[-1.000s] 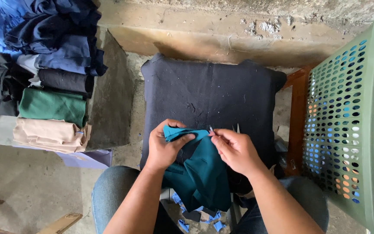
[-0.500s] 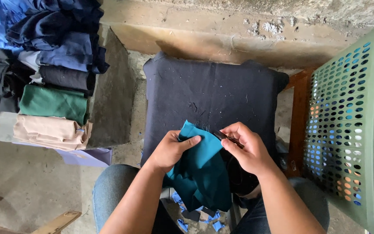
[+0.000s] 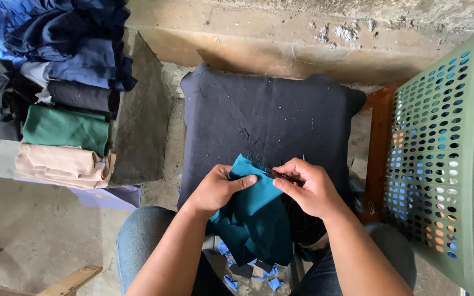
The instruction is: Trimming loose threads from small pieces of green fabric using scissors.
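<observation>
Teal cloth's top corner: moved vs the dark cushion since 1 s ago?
Yes. The teal cloth has shifted up onto the dark cushion, held by left hand and right hand.

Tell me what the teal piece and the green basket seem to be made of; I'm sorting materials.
Teal piece: soft woven or knit cloth, matte; it drapes and folds between the left hand and right hand. Green basket: probably moulded plastic, slightly glossy, stiff walls with even rows of punched holes.
</observation>
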